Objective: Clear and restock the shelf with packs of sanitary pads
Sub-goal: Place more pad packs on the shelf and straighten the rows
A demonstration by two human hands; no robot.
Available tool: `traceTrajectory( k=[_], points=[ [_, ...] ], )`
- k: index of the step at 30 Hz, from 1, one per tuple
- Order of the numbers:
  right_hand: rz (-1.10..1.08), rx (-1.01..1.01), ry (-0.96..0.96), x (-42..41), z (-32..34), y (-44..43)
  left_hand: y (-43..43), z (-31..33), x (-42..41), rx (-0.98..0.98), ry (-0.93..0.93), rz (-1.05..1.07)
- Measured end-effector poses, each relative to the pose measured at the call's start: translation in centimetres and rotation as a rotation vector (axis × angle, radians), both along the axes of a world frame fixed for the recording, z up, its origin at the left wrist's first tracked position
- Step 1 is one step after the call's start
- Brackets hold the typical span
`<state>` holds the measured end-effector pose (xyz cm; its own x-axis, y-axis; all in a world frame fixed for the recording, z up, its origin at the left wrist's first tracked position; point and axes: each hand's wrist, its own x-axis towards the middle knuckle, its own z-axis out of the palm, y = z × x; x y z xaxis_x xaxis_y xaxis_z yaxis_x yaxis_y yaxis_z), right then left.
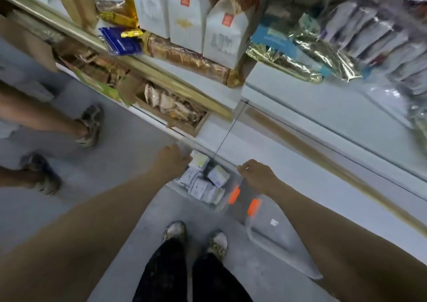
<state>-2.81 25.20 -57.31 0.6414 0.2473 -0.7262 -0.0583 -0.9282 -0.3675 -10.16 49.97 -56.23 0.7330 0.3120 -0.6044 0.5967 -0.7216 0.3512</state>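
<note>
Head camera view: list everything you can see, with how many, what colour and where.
bin: one, clear with orange latch, on the floor
packs of pads: several, white, inside the bin
lid: one, clear with orange latch, floor right of the bin
paper bags: three, white with red labels, on the shelf
foil packs: several, gold, right of the bags
small pack: one, blue, shelf edge left of the bags
another person's feet: two, greyish shoes, floor at left
own shoes: two, patterned, bottom centre
left hand: fingers curled on the bin's left rim
right hand: fingers curled on the bin's right rim
</note>
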Motion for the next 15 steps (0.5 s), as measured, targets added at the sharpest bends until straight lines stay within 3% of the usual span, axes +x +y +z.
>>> traceTrajectory(
  k=[9,15],
  points=[
    [-0.141,-0.054,0.082,1.6,-21.1,2.0,3.2,-19.8,2.5,-0.139,0.031,0.115],
    [-0.120,-0.083,0.072,3.3,-34.0,3.9,4.2,-32.6,4.2,-0.169,0.079,0.198]
  ],
)
